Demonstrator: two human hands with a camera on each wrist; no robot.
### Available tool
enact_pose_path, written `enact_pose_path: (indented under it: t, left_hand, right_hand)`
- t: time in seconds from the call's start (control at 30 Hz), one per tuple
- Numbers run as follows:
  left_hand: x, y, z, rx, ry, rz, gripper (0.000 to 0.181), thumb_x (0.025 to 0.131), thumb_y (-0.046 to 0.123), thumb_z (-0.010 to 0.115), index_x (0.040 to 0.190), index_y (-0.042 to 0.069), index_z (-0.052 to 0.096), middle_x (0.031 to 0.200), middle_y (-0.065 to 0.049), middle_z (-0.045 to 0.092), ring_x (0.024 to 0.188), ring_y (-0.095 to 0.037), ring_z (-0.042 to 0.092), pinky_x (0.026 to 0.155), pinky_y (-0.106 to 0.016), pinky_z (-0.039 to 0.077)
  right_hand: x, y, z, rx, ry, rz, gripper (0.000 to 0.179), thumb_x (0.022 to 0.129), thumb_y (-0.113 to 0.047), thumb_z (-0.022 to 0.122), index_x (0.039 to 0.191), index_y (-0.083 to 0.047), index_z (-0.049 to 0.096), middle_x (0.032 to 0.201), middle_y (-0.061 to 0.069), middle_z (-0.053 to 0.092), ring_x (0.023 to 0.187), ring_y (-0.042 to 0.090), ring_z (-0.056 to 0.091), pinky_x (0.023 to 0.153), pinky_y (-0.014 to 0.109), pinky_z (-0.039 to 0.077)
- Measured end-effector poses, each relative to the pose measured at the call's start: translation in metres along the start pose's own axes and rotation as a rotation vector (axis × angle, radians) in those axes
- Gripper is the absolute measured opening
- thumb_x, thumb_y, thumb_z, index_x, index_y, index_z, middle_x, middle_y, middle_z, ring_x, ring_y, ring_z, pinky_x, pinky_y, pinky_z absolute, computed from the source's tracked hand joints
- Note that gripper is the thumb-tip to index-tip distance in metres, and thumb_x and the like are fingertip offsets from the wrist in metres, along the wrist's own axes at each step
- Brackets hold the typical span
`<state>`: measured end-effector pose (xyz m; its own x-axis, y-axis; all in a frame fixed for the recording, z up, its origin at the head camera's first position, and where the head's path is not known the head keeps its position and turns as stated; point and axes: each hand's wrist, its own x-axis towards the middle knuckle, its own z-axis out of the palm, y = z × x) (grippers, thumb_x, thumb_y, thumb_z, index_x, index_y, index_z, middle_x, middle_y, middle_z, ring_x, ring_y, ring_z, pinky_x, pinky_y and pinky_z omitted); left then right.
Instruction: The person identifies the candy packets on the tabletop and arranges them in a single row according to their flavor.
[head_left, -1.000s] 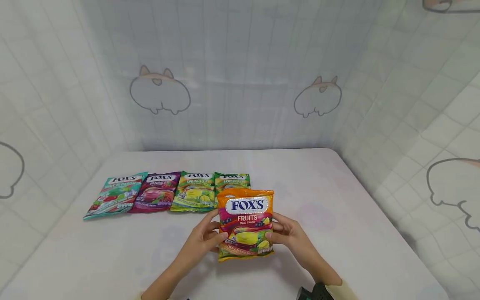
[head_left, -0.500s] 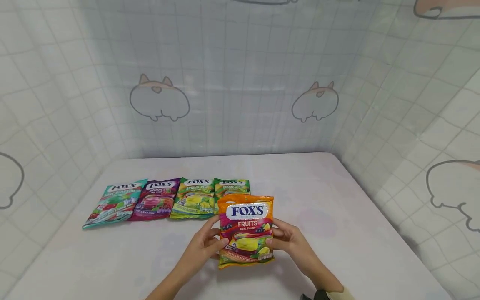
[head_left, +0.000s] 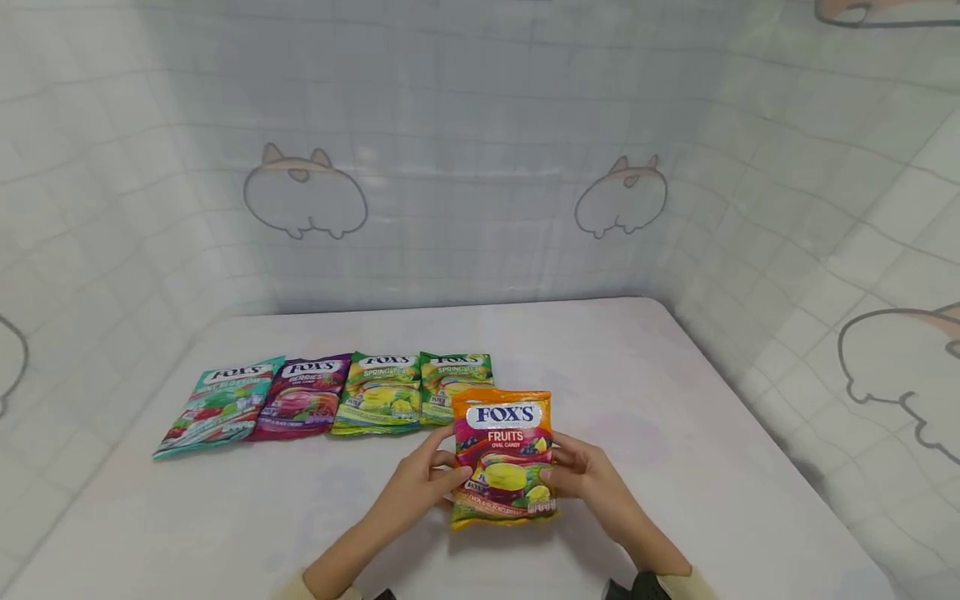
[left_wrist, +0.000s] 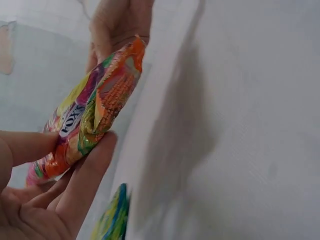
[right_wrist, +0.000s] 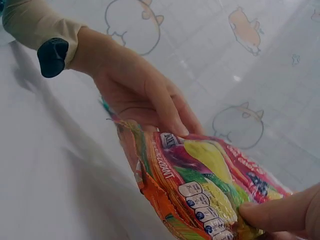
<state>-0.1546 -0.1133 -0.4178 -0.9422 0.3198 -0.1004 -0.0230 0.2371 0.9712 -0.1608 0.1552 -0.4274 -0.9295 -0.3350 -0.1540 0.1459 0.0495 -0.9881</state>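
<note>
Both hands hold an orange and magenta bag of Fox's Fruits candy point(head_left: 504, 454) upright by its sides, its front facing the head camera. On its left edge, the left hand point(head_left: 422, 479) pinches it with the thumb in front and fingers behind. The right hand point(head_left: 588, 482) grips the opposite edge likewise. A gap between the bag point(left_wrist: 95, 107) and its shadow on the table shows in the left wrist view. In the right wrist view the right thumb point(right_wrist: 280, 212) presses the bag's printed front, and the left hand point(right_wrist: 145, 95) is across from it.
Behind the hands lies a row of candy bags on the white table point(head_left: 637, 517): teal Mint Blossom point(head_left: 221, 408), purple Berries point(head_left: 303, 400), and two green Spring Tea bags, one point(head_left: 380, 396) beside the other point(head_left: 457, 379). White grid-patterned sheets point(head_left: 465, 208) enclose the back and sides.
The held bag has shifted slightly right relative to the row, uncovering more of the rightmost green bag. Both hands keep their hold. The head view has tilted a little.
</note>
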Motion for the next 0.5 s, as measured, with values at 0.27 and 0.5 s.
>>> enact_pose_path:
  t: [0.27,0.5]
  left_hand:
    - [0.049,-0.003,0.020,0.340,0.113,0.087,0.050,0.087,0.022,0.074,0.124,-0.006,0.058,0.090,-0.006,0.070,0.079,-0.014,0.066,0.064,-0.027,0.054]
    - [0.093,0.004,0.039,0.447,0.174,0.110,0.044,0.086,0.018,0.074,0.120,-0.007,0.062,0.086,-0.010,0.070,0.069,-0.014,0.063,0.055,-0.025,0.052]
  right_hand:
    - [0.016,0.004,-0.025,-0.070,0.143,0.043,0.060,0.090,-0.011,0.065,0.143,0.002,0.041,0.127,0.019,0.059,0.102,0.027,0.064,0.082,0.039,0.055]
    - [0.045,0.004,-0.053,-0.112,0.243,0.098,0.058,0.090,-0.006,0.060,0.144,0.001,0.041,0.131,0.019,0.056,0.105,0.027,0.061,0.084,0.038,0.053]
